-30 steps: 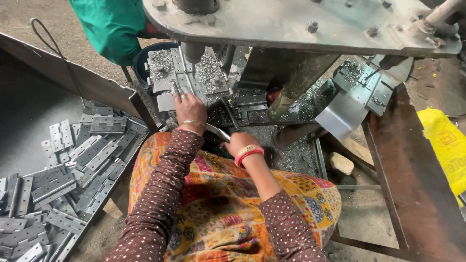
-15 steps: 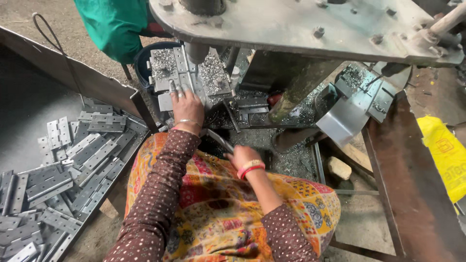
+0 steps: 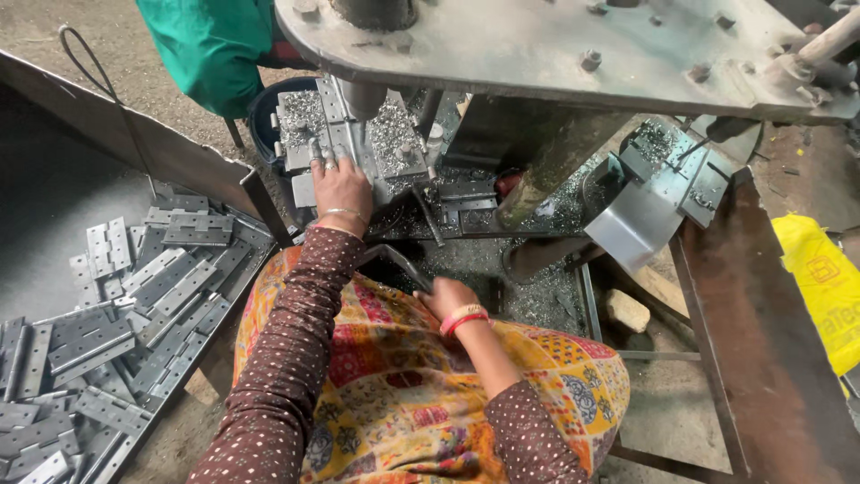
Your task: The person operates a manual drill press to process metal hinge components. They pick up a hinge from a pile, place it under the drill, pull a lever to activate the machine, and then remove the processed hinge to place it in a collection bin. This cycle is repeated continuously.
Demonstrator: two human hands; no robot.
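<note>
My left hand lies on the bed of a metal press, fingers stretched over a grey hinge plate among shiny metal chips. A thin bangle sits on that wrist. My right hand is low, just above my patterned lap, with red bangles on the wrist. Its fingers are curled around the end of a curved metal bar that runs up toward the press. The press's round ram hangs just beyond my left fingers.
A sloped tray at the left holds a pile of several grey hinges. A person in a green garment is behind the press. The heavy upper plate overhangs. A metal chute, a stone and a yellow bag are to the right.
My left hand has slid farther onto the press bed. My right hand has dropped lower toward my lap with the curved bar.
</note>
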